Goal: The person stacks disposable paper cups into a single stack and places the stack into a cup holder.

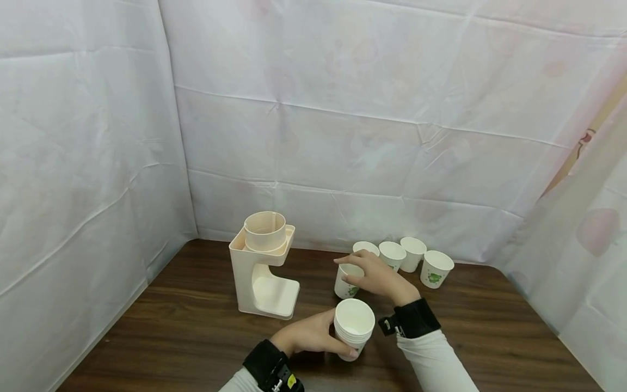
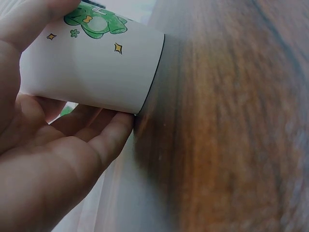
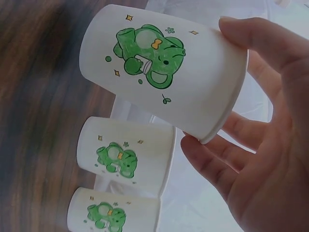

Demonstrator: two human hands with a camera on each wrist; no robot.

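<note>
The left hand [image 1: 306,333] gripped the upright stack of white paper cups [image 1: 354,328], while the right hand [image 1: 377,277] held a single frog-printed white paper cup [image 1: 346,283] just beyond it

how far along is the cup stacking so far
Done: a small nested stack of white paper cups sits in the left hand. In hand: the right hand grips one more frog-printed paper cup on the brown wooden table. Left: four loose cups stand behind, and the cream plastic cup dispenser is untouched.
</note>
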